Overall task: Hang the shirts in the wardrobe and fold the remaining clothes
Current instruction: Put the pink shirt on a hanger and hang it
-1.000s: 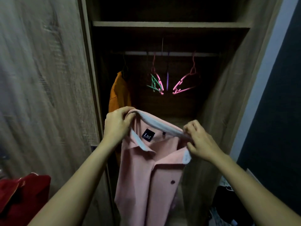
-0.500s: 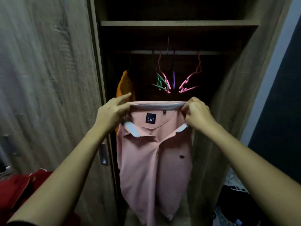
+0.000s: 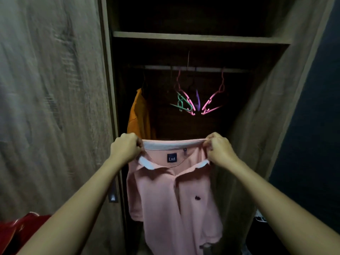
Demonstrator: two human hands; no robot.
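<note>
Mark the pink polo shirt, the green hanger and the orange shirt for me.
pink polo shirt (image 3: 161,196), head view, chest panel left of the placket.
green hanger (image 3: 181,103), head view, its lower frame.
orange shirt (image 3: 138,115), head view, its hanging side.

The polo shirt (image 3: 165,199) is plain salmon pink with a white-edged collar. At eleven o'clock hangs an orange shirt (image 3: 138,116). At twelve are a green hanger (image 3: 180,104), pink hangers (image 3: 211,101) and a purple hanger (image 3: 197,100).
</note>
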